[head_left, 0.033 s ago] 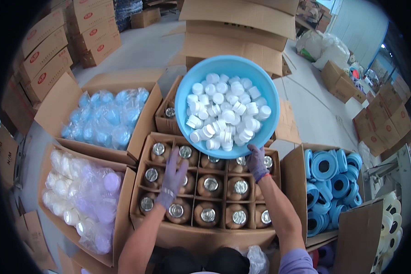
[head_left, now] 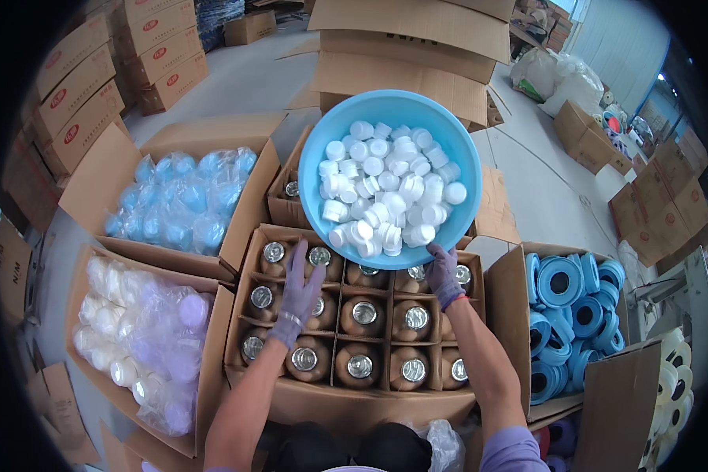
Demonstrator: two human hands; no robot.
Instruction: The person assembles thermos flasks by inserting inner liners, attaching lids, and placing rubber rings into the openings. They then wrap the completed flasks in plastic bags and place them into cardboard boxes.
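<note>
A light blue plastic basin (head_left: 315, 197) full of white plastic stoppers (head_left: 389, 181) is tilted toward me over the far part of a divided carton (head_left: 354, 400). My right hand (head_left: 446, 275), in a thin purple glove, grips the basin's near right rim. My left hand (head_left: 297, 295), gloved alike, is open with fingers spread, above the carton's left cells and just short of the basin. Rounded brownish bottles (head_left: 362, 313) with shiny silver mouths stand upright in the cells. The basin and my hands hide some of them.
To the left are cartons of bagged blue caps (head_left: 185, 200) and bagged white and purple caps (head_left: 165, 338). A carton of blue rings (head_left: 560, 283) sits at right, beside cream rings (head_left: 672, 381). Stacked cartons (head_left: 165, 55) stand at the far left; an open carton (head_left: 401, 79) lies beyond the basin.
The basin has shifted slightly away from me, and its stoppers have moved a little. My right hand stays on its rim; my left hand is almost unmoved.
</note>
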